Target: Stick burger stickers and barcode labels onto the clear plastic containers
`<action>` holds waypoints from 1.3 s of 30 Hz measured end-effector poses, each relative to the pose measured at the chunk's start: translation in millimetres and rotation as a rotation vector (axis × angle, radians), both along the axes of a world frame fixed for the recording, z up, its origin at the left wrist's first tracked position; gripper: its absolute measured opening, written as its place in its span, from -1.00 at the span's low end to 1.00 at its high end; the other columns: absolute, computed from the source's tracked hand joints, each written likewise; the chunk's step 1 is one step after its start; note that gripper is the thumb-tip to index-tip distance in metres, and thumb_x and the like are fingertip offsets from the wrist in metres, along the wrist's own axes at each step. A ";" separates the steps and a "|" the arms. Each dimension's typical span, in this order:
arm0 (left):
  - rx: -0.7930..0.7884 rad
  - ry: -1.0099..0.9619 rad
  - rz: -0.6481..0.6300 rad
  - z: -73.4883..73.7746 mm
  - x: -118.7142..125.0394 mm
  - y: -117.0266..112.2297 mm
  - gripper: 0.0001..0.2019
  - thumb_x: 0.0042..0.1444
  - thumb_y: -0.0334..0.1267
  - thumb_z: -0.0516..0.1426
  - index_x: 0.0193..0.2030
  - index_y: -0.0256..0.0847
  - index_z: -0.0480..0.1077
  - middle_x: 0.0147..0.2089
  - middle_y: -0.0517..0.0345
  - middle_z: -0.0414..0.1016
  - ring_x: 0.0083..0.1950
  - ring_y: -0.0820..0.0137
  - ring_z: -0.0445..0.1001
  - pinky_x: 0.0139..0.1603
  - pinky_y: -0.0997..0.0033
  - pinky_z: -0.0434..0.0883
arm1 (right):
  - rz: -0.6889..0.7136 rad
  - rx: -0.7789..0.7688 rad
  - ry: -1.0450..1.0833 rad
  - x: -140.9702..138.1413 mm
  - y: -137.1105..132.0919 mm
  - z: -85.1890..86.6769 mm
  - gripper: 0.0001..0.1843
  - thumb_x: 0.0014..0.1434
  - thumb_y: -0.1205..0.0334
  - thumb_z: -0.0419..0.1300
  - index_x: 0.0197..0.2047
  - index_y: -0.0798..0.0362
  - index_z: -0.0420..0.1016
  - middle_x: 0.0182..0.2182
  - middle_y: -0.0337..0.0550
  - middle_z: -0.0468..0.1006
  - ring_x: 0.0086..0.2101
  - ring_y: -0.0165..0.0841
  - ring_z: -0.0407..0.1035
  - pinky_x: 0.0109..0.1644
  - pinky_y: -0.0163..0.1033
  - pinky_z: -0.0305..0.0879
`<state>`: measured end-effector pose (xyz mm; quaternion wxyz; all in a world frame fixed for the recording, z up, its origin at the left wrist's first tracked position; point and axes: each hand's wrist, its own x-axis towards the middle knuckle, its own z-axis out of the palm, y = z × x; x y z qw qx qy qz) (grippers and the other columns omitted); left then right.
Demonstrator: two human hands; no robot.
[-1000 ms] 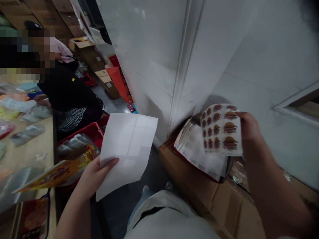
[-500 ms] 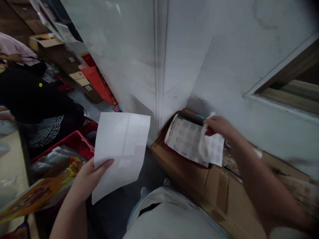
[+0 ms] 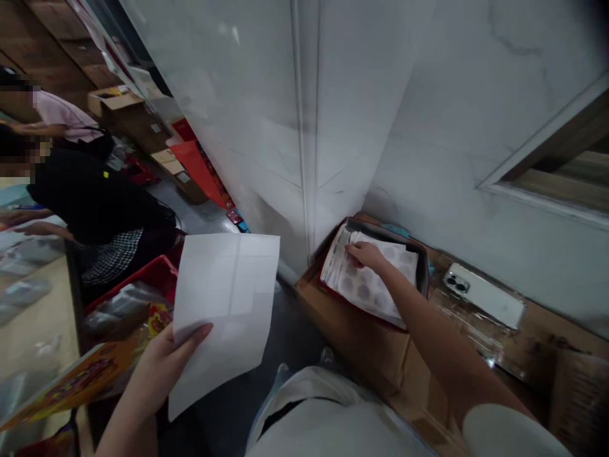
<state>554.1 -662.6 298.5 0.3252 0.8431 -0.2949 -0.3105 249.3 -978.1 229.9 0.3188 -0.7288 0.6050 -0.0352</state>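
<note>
L hand [image 3: 166, 357] has a plain white sheet [image 3: 226, 292] clamped btwn thumb and fingers, thumb on the near face, other fingers behind; sheet's held tilted in mid-air over the floor, a slight bend in it, light reflected on its face. R hand [image 3: 365, 255] is down at a stack of printed sheets [image 3: 368, 289] w/ rows of faint greyish round prints; fingertips touch the stack's upper L part, but can't tell if they're pinched on a sheet or just resting. Stack lies in a red-edged container [image 3: 422, 271], which sits on a brown cardboard box [image 3: 354, 346] against the white wall [image 3: 257, 127].

R of the container, also on cardboard: a white phone [image 3: 497, 299], camera side up, near some clear plastic packaging [image 3: 469, 320].

Far L: pale wood table [image 3: 40, 327] w/ clear plastic bags on it. Btwn table & L hand: red crate [image 3: 164, 273] w/ plastic-wrapped stuff, plus an orange printed pack [image 3: 76, 381] just beside the L forearm. Upper L: co-worker in black top [image 3: 95, 197] bent toward the table, another in pink top [image 3: 66, 117] behind, nr an open carton [image 3: 126, 120].
</note>
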 end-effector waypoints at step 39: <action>-0.018 0.052 0.077 5.9 -7.5 5.0 -0.56 -0.19 0.09 0.21 -0.25 -0.20 0.41 -0.34 0.16 0.55 -0.35 0.28 0.49 -0.46 0.50 0.39 | -0.083 0.492 -0.774 16.1 1.7 11.6 -0.82 0.04 0.19 0.24 -0.41 0.08 0.32 -0.54 -0.20 0.49 -0.51 -0.46 0.44 -0.47 -0.39 0.41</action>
